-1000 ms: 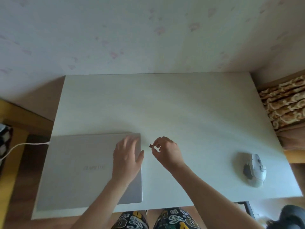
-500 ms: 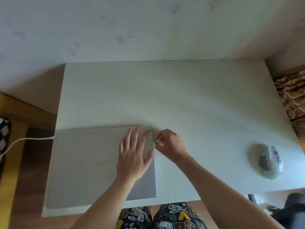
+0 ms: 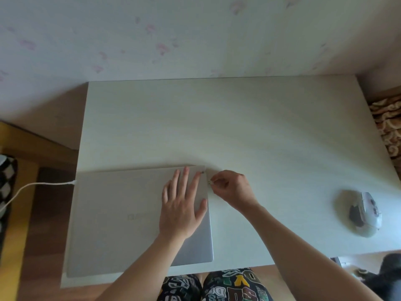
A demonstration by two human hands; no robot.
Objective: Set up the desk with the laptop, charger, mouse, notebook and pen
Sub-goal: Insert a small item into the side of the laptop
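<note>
Laptop [image 3: 121,216] lid logo blurred, unreadable; closed.

Laptop [image 3: 121,216] lid, closed, at the desk's [image 3: 249,127] near-left corner: faint logo mid-lid, upside down from here, too blurred to read. Trousers [image 3: 227,285] below the desk's near edge carry big printed letters (maybe "D", "S", "V", all inverted), no whole word legible. Mouse [image 3: 366,213] near the right edge: no readable marking.
</note>
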